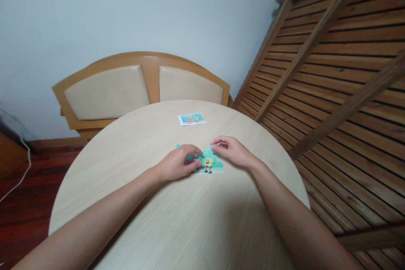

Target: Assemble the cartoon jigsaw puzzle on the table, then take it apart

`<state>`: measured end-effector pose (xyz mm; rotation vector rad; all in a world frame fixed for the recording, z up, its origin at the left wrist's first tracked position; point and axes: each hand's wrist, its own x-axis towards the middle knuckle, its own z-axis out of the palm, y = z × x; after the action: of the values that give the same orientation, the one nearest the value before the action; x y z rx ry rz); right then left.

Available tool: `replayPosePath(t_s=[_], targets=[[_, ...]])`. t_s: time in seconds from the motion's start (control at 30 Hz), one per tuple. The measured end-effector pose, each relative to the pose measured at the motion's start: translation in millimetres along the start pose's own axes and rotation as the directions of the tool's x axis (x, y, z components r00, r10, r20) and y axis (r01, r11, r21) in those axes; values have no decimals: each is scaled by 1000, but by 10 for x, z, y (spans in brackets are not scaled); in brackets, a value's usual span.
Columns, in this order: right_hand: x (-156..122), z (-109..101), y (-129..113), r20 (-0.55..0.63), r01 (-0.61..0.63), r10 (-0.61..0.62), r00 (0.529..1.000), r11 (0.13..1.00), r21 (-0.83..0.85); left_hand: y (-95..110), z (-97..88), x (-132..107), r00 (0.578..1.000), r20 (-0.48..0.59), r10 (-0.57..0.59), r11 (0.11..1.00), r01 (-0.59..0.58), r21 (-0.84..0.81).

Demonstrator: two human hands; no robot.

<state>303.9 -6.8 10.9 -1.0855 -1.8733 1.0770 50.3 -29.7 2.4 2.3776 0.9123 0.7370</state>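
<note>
A turquoise jigsaw puzzle (209, 168) with a yellow square cartoon figure and a pink one lies flat on the round table, partly assembled, its upper edge uneven. Over its left part rests my left hand (177, 162), thumb and fingers apart and curved, covering some of the picture. My right hand (232, 150) is at the puzzle's upper right corner. Between its thumb and fingertips shows a small turquoise puzzle piece (213, 147), mostly hidden by the fingers. Farther back on the table lies a white-edged reference picture (191, 119) with similar cartoon figures.
The pale round wooden table (152, 228) fills the foreground. Behind it stands a wooden headboard (153, 78) with cream panels against the wall. A slatted wooden frame (316, 80) leans along the right side. A white cable (29, 158) hangs at far left.
</note>
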Motion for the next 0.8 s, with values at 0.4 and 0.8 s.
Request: replayPosePath(t_s=[0.4,0.8], targets=[[-19,-254,242,86,-115,112,990,993,39,-69,-91,-28,974,151,171,961,-198,191],[-19,-274,272,71,-133,138,988,989,-66,-137,-167,-46,961,195,196,957,-231,177]])
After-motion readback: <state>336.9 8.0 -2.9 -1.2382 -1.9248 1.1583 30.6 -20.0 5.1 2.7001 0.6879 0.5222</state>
